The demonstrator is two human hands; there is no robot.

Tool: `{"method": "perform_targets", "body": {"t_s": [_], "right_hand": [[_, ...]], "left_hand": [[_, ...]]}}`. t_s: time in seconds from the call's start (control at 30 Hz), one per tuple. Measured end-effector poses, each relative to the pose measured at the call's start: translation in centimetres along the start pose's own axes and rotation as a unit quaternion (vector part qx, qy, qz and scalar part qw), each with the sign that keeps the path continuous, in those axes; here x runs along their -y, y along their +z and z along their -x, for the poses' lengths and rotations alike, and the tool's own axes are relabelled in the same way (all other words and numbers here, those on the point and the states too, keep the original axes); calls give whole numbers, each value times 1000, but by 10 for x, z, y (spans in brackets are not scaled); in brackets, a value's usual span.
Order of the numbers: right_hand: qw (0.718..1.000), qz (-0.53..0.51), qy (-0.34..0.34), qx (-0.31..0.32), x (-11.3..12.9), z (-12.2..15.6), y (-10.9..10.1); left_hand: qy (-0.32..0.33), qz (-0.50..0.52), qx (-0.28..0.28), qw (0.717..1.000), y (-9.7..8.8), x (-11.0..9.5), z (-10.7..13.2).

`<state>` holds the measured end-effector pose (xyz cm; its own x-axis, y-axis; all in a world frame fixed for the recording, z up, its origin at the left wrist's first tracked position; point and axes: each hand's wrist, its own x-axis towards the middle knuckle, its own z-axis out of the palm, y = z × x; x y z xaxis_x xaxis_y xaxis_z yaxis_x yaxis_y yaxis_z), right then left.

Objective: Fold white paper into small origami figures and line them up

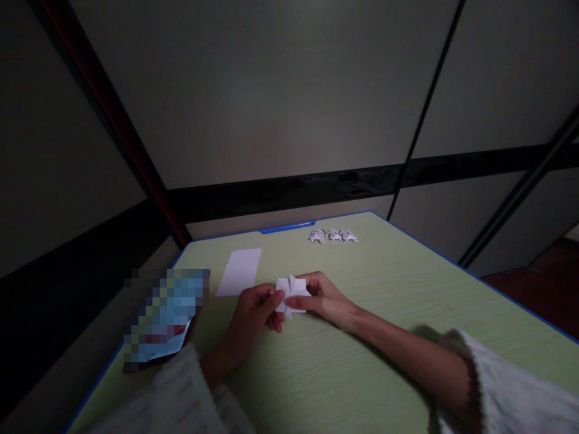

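The left hand (pixel 254 308) and right hand (pixel 324 295) pinch a small white half-folded paper piece (pixel 292 293) low over the pale green, blue-edged tabletop (pixel 362 337); dim light blurs the folds, but edges likely need aligning before pressing. A white paper rectangle (pixel 239 271) lies nearby, three folded paper figures (pixel 333 235) by the dark-framed wall (pixel 280 120).
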<state>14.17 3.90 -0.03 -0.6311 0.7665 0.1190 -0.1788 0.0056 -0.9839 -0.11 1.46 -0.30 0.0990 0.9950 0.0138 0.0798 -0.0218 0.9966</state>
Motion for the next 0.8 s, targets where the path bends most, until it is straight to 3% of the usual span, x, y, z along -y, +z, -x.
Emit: {"method": "perform_targets", "body": {"t_s": [0.13, 0.3, 0.4, 0.5, 0.6, 0.7, 0.8], "right_hand": [[996, -36, 14, -81, -6, -3, -3], [990, -38, 8, -135, -9, -6, -5], [977, 45, -80, -193, -6, -5, -6], [921, 211, -240, -224, -3, -2, -9], [840, 376, -351, -174, -2, 4, -12], [770, 486, -394, -123, -3, 8, -14], [744, 528, -398, -97, -4, 9, -14]], "left_hand": [[0, 4, -4, 1000, 1, 0, 0], [5, 20, -17, 1000, 1, -2, 1], [2, 83, -26, 996, 0, -2, -1], [-43, 168, -16, 985, -2, 0, -4], [-86, 216, 7, 973, -2, 2, -5], [-66, 234, 3, 970, -1, 2, -3], [-65, 217, 6, 974, 0, 1, -1]]}}
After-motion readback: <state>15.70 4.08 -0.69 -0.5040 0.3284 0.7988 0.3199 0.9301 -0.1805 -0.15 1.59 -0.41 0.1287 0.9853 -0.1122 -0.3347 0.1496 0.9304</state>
